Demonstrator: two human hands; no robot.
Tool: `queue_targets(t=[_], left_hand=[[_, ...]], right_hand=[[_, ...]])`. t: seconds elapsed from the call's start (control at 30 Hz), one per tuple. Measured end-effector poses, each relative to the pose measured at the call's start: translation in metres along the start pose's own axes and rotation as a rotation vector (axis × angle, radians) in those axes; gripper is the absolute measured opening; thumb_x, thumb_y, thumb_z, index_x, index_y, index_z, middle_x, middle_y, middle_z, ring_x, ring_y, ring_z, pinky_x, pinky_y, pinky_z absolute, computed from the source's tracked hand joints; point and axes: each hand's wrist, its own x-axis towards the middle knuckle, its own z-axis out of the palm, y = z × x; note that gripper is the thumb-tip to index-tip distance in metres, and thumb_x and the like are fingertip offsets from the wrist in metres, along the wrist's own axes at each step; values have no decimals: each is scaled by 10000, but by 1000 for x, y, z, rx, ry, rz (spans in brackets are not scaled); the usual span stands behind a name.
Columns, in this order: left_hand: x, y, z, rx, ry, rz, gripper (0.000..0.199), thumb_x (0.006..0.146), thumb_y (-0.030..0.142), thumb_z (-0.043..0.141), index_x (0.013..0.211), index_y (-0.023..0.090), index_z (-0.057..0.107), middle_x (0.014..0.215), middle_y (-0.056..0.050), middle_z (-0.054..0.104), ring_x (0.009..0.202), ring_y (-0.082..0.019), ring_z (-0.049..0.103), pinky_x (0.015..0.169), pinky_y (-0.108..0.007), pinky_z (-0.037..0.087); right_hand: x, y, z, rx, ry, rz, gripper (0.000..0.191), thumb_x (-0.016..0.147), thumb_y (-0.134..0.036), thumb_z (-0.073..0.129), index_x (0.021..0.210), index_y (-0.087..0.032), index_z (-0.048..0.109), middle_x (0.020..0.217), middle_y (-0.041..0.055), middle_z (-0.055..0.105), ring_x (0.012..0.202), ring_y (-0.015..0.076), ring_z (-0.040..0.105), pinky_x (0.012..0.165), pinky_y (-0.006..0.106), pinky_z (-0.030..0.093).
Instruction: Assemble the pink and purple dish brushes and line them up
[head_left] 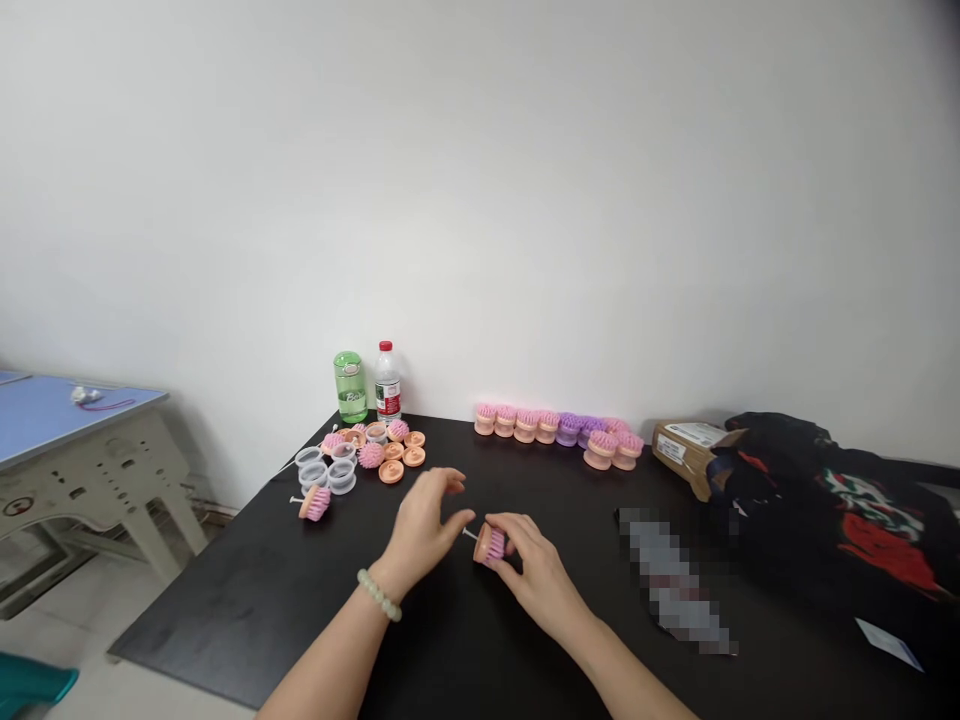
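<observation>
My right hand [541,578] grips a small round scrub brush [490,545] with pink bristles and a peach-orange base, tipped on its side just above or on the table. A thin white stem [470,534] sticks out of its base toward the left. Close to that stem is my left hand [424,525], fingers curved, thumb apart, nothing visible in it. A similar pink brush with a stem [315,503] lies to the left. Behind it are clear plastic rings [342,476], orange discs [391,471] and loose pink bristle heads [370,456].
Along the wall stands a row of pink brushes [526,426] and purple ones [568,430]. A green bottle [350,388] and a red-capped bottle [388,385] stand at back left. On the right are a cardboard box [686,455], a pixelated item [675,580] and black fabric [795,540].
</observation>
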Motion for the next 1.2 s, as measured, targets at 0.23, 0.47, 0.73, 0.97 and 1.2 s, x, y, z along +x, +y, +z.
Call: queue_targets(t=[0.23, 0.47, 0.73, 0.97, 1.2], left_hand=[[7, -37, -34, 381, -183, -350, 534, 534, 246, 835, 996, 205, 570, 1107, -85, 632, 1031, -312, 596, 826, -381, 467], [5, -30, -11, 267, -228, -294, 404, 618, 125, 722, 975, 198, 546, 980, -39, 659, 936, -235, 627, 775, -303, 449], [-5, -4, 13, 73, -230, 1, 395, 691, 35, 631, 1029, 239, 608, 1055, -24, 587, 967, -200, 593, 834, -304, 474], [-4, -2, 15, -43, -223, 3, 363, 683, 106, 747, 1013, 227, 657, 1037, -42, 633, 1009, -232, 579, 889, -355, 471], [-2, -7, 13, -294, -278, -101, 435, 683, 394, 815, 1078, 240, 716, 978, -40, 595, 877, -199, 577, 762, -298, 477]], right_hand=[[-1, 0, 6, -48, -46, 120, 472, 751, -126, 625, 1199, -269, 578, 1210, 62, 641, 1147, 269, 593, 986, 440, 492], [2, 4, 0, 1, 102, 71, 366, 826, -201, 567, 1189, -240, 580, 1189, 80, 630, 1106, 252, 622, 964, 411, 509], [2, -13, -11, -16, 188, -60, 366, 876, -262, 584, 1241, -236, 564, 1180, 98, 609, 1086, 247, 629, 931, 378, 539], [0, -7, -5, -27, 181, -55, 361, 834, -225, 610, 1193, -226, 568, 1166, 96, 625, 1070, 251, 637, 912, 387, 558], [2, -14, -14, -12, 181, -74, 322, 847, -233, 618, 1167, -231, 579, 1110, 80, 654, 994, 232, 649, 834, 344, 559]])
